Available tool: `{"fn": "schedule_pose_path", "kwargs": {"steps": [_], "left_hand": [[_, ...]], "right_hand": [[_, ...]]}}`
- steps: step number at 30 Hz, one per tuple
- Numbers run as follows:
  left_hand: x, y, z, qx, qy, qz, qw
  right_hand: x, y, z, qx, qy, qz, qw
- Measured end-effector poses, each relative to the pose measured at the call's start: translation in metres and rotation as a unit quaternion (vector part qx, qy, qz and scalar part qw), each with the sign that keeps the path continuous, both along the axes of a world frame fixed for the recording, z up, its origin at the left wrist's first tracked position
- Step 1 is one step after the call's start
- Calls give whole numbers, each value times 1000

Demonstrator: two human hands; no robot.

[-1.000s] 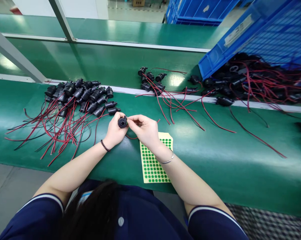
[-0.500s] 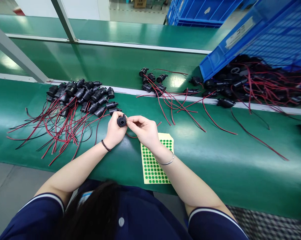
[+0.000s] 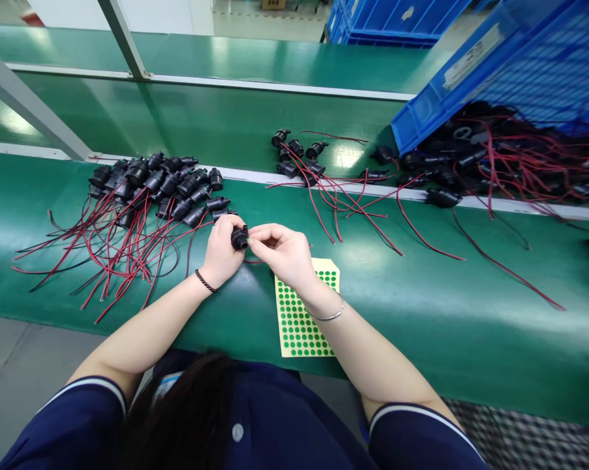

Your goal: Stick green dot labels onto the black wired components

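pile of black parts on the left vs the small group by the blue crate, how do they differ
The left pile holds many parts, packed in tight rows; the small group holds only a few, loosely scattered. The left pile lies on the near green belt; the small group lies past the white strip. Both have black bodies with red and black wires.

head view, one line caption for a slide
Left hand holds a black plug, right hand pinching at it, above a green dot sheet.

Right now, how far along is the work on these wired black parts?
Seemingly done: a pile of wired black parts lies at left. In hand: the left hand holds one black part, the right hand touching it above the green dot sheet. Left: loose parts and the tipped blue crate.
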State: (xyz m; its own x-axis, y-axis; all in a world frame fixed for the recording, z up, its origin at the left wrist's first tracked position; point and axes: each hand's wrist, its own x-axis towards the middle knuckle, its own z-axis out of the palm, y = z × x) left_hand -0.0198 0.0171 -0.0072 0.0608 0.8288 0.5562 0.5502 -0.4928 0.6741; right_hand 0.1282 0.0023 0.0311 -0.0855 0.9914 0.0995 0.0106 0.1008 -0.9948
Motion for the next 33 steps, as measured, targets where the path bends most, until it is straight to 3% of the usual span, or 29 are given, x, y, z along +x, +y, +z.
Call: {"fn": "schedule_pose_path", "kwargs": {"steps": [7,13,16,26,30,33], "left_hand": [[-1,0,0,53,33,-2,998],[4,-3,4,-60,-51,3,997],[5,-3,4,-78,-64,0,995],[1,-1,2,-2,-26,0,1000],[2,0,5,-114,-132,-15,984],[4,3,8,-220,-260,-69,938]], "right_hand": [[2,-1,1,8,1,2,1000],[2,3,-3,9,21,19,1000],[2,3,-4,17,14,16,1000],[1,-2,1,92,-74,-7,993],[2,-4,1,166,-133,3,977],[1,-5,2,198,-159,24,967]]}}
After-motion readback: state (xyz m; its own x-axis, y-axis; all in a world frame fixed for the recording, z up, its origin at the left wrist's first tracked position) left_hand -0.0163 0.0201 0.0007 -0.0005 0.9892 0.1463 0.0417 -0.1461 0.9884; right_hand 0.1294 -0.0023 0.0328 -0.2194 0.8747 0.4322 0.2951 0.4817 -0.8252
